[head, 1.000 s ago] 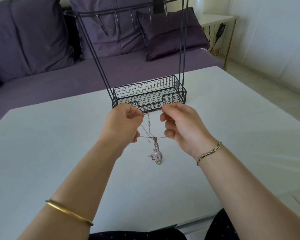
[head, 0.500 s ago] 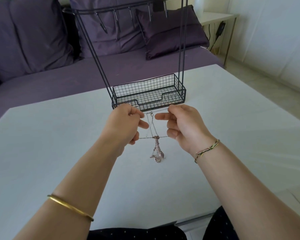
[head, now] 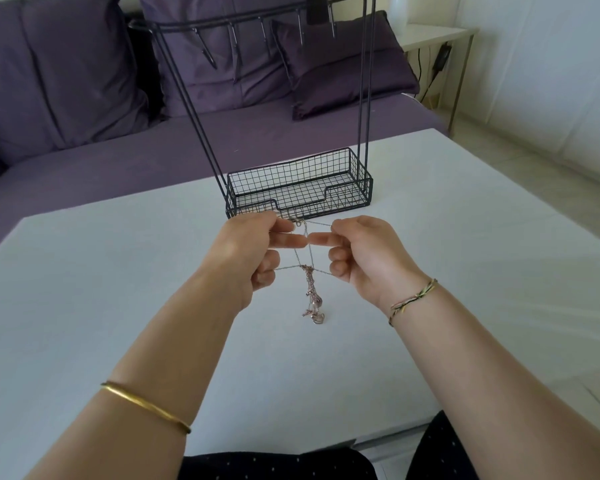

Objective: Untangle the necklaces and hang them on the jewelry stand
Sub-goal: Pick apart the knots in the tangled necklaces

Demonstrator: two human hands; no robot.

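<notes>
A tangled bunch of thin necklaces (head: 310, 292) hangs between my hands above the white table (head: 118, 306). Its knotted lump with small pendants dangles down and touches the tabletop. My left hand (head: 248, 252) pinches chain strands on the left side, my right hand (head: 364, 251) pinches them on the right, and the strands stretch taut across the gap. My index fingertips nearly meet in the middle. The black wire jewelry stand (head: 298, 187) with a mesh tray and a top bar of hooks (head: 236, 32) stands just beyond my hands. No necklace hangs on the hooks.
A purple sofa (head: 84, 98) with cushions sits behind the table. A small white side table (head: 437, 32) with a cable is at the back right. The table's near edge runs just above my lap.
My hands have risen slightly and pulled a little apart, stretching the chains into taut lines. Both index fingers have straightened toward each other. The knotted lump still hangs below.
</notes>
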